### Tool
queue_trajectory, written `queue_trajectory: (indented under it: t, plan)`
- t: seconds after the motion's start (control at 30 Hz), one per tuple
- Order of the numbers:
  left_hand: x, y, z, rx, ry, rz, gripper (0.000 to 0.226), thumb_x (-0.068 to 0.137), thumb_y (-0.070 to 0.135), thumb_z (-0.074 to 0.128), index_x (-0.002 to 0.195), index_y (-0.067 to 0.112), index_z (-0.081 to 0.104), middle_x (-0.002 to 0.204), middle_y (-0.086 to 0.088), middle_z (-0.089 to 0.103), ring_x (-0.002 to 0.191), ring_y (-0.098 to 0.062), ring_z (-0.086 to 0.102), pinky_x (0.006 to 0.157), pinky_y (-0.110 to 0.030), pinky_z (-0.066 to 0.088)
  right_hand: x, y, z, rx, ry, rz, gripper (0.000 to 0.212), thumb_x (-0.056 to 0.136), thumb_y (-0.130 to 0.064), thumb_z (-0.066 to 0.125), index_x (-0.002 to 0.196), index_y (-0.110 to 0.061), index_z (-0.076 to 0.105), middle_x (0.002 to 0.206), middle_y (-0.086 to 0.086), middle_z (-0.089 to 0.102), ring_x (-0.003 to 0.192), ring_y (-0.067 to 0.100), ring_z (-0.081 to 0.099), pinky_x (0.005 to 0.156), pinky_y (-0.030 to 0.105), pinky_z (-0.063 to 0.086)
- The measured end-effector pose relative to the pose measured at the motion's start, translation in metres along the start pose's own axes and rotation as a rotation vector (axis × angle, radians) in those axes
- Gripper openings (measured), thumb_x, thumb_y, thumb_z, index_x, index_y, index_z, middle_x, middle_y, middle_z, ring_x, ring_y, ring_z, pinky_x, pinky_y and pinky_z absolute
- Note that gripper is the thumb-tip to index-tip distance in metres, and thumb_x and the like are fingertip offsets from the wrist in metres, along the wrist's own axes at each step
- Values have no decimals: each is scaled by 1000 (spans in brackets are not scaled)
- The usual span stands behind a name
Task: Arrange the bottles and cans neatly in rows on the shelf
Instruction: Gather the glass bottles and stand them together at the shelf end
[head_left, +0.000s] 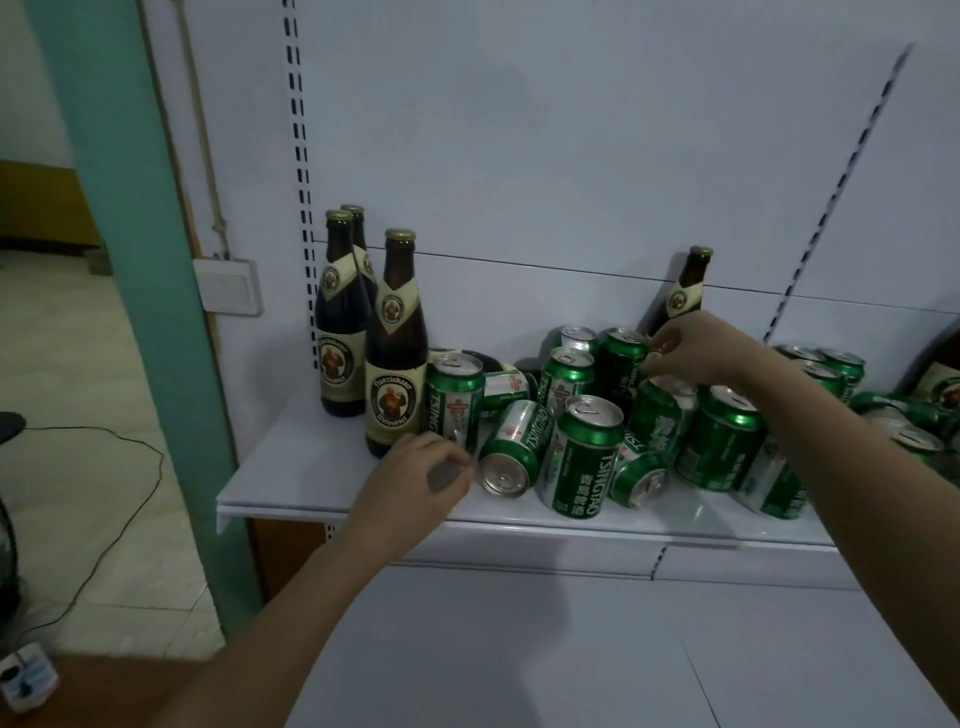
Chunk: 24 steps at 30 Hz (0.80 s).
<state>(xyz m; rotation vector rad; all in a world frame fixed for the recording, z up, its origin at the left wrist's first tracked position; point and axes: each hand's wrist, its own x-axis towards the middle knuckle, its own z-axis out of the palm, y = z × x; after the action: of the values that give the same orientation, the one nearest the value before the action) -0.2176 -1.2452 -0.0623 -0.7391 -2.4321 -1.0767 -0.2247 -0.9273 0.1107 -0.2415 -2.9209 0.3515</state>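
Note:
Three brown beer bottles (396, 343) stand upright at the left end of the white shelf (291, 483). A fourth bottle (687, 291) leans against the back panel. Several green Tsingtao cans crowd the middle and right, some upright (582, 457), some lying down (511, 452). My left hand (415, 483) hovers at the shelf's front with loosely curled fingers, just in front of an upright can (454, 405), and holds nothing. My right hand (685, 348) reaches over the pile, its fingertips curled down at the rim of a tilted can (660, 415). Whether it grips that can is unclear.
More cans (841, 369) and another bottle's label (943, 387) sit at the far right. A teal post (156, 291) and a wall switch (228, 286) flank the shelf's left side. A cable (130, 447) trails on the tiled floor.

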Motion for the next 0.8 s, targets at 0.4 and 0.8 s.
queue_trajectory:
  t: [0.4, 0.8]
  plan:
    - [7, 8, -40, -148, 523, -97, 21, 86, 14, 74, 93, 19, 55, 88, 7, 52, 79, -5, 51, 69, -19, 46, -24, -111, 7, 640, 129, -266, 11, 94, -7, 62, 99, -5, 71, 92, 7, 72, 85, 25, 69, 77, 37, 61]
    - [40, -18, -43, -405, 179, -268, 116, 76, 11, 84, 156, 31, 3, 139, 14, 40, 128, -4, 42, 102, -25, 39, -20, -204, 57, 815, -165, -319, 57, 95, -32, 67, 143, -13, 42, 126, 6, 60, 104, 20, 66, 93, 41, 57]
